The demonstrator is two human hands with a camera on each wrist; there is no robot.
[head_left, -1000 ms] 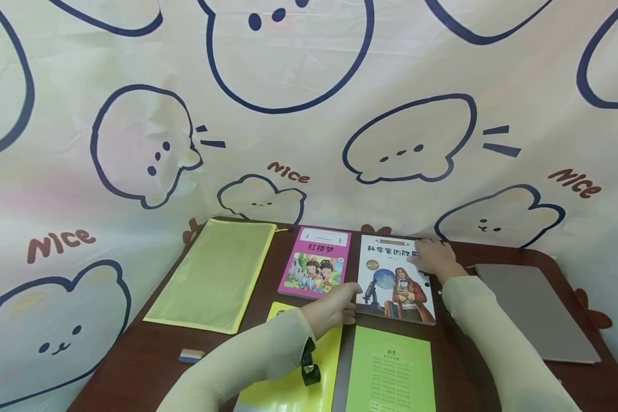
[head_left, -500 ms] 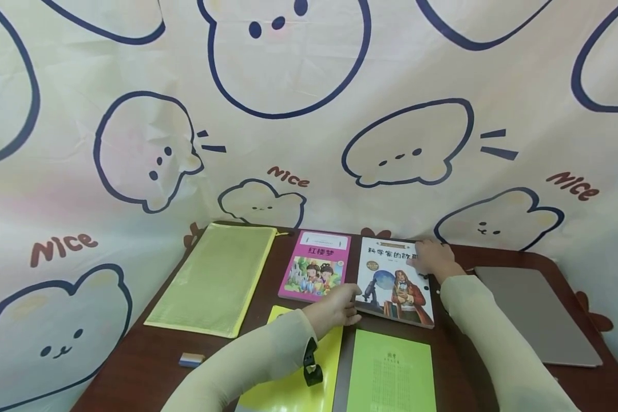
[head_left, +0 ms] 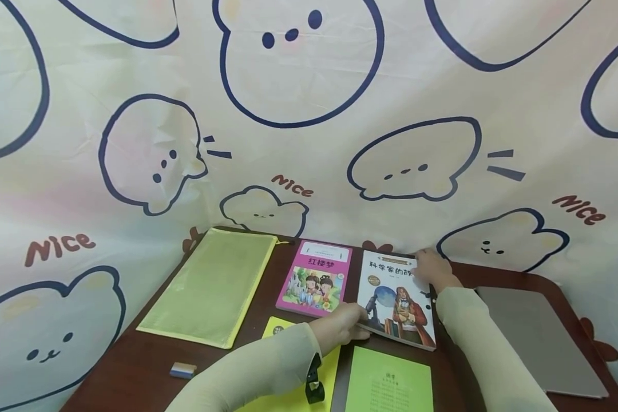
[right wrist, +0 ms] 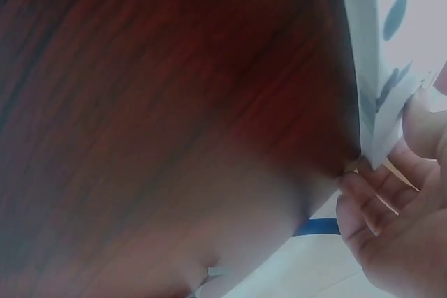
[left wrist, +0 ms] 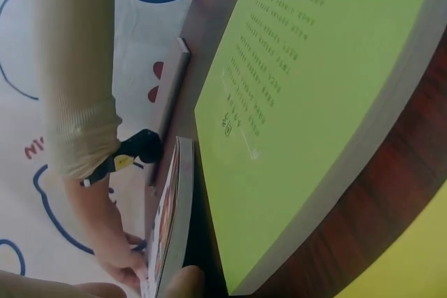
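Observation:
A white paperback book (head_left: 396,297) with a scientist, a globe and a telescope on its cover lies at the back of the table. My left hand (head_left: 340,327) grips its lower left corner; one finger shows against the page edge in the left wrist view. At the upper right corner, my right hand (head_left: 434,269) pinches the book, thumb on the cover and fingers curled at the edge, as the right wrist view shows. A pink book (head_left: 316,280) lies to its left. Nearer me are a green book (head_left: 391,380) and a yellow book (head_left: 283,395), the latter partly under my left forearm.
On the left of the table (head_left: 118,366) lies a yellow zip pouch (head_left: 208,286), with a small blue-and-white eraser (head_left: 183,370) nearer me. A flat grey panel (head_left: 541,337) lies along the right side. A patterned curtain (head_left: 288,154) hangs behind the table.
The head view has tilted slightly, so the table sits lower. My left hand has slid a little down toward the white book's lower left corner. My right hand keeps to the upper right corner.

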